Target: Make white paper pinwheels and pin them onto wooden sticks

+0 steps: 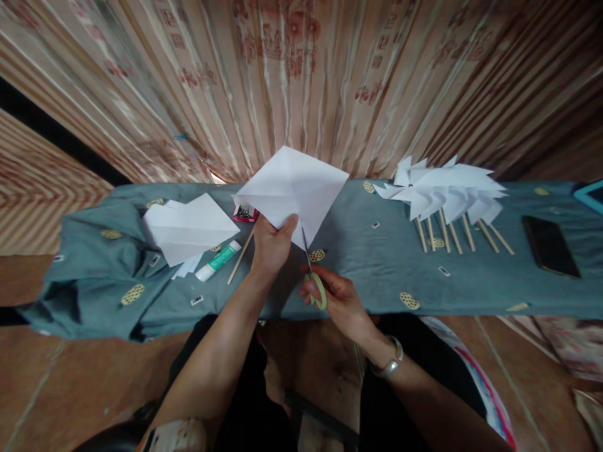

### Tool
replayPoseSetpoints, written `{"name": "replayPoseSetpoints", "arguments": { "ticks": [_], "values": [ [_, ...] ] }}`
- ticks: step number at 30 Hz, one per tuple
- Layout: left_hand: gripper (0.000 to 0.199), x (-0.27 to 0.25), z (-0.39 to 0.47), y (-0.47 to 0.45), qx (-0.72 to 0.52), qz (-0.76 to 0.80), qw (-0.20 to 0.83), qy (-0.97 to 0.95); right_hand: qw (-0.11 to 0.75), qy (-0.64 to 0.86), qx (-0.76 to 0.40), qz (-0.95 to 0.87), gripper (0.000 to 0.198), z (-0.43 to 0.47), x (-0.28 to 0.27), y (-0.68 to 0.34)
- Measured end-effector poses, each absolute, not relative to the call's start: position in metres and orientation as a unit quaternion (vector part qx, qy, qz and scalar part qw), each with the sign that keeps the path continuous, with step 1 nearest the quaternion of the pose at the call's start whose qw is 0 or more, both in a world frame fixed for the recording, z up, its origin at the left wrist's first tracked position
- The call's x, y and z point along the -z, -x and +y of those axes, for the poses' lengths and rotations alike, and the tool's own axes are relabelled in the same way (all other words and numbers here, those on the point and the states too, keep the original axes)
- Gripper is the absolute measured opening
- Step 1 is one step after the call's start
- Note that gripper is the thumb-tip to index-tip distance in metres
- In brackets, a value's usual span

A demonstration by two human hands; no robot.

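Observation:
My left hand (273, 248) grips a creased white paper square (294, 179) near its lower corner, thumb on top. The sheet is held up like a diamond above the cloth. In my right hand (335, 295) is a pair of scissors (316, 290) with light green handles. Their blades point up at the sheet's lower corner, where they meet the paper; whether they are cutting I cannot tell. Beside my left hand are a wooden stick (241, 256) and a small red box (245, 213) of tiny metallic pieces, partly covered by the sheet.
On the green cloth (367, 276) at left lie stacked white papers (188, 229) and a glue stick (219, 260). Several white paper pinwheels (447, 188) on wooden sticks lie overlapped at right, near a black phone (550, 246). A blue-edged object (588, 196) sits far right. A patterned curtain (301, 75) hangs behind.

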State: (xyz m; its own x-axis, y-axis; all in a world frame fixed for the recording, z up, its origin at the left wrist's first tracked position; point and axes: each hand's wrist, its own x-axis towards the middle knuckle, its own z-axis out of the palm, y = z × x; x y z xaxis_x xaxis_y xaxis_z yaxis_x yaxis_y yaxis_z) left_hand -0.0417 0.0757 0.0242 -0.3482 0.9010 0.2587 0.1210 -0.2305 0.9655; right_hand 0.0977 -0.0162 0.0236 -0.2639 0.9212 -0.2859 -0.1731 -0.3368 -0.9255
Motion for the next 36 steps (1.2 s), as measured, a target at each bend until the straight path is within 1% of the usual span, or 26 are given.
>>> {"name": "replayPoseSetpoints", "arguments": {
  "ticks": [6,19,24,30,36],
  "values": [
    [0.021,-0.024,0.072,0.038,-0.602,0.556,0.321,-0.475,0.421,0.457,-0.667,-0.411,0.048,-0.013,-0.026,-0.101],
    [0.019,-0.025,0.071,0.037,-0.599,0.551,0.337,-0.473,0.427,0.47,-0.66,-0.402,0.047,-0.014,-0.022,-0.098],
    [0.023,-0.022,0.071,0.035,-0.605,0.547,0.349,-0.462,0.418,0.464,-0.65,-0.433,0.044,-0.013,-0.021,-0.1],
    [0.028,-0.018,0.068,0.031,-0.613,0.513,0.396,-0.452,0.42,0.46,-0.649,-0.437,0.049,-0.01,-0.023,-0.104],
    [0.026,-0.019,0.067,0.03,-0.612,0.517,0.402,-0.443,0.421,0.462,-0.646,-0.438,0.048,-0.011,-0.024,-0.102]
  ]
}}
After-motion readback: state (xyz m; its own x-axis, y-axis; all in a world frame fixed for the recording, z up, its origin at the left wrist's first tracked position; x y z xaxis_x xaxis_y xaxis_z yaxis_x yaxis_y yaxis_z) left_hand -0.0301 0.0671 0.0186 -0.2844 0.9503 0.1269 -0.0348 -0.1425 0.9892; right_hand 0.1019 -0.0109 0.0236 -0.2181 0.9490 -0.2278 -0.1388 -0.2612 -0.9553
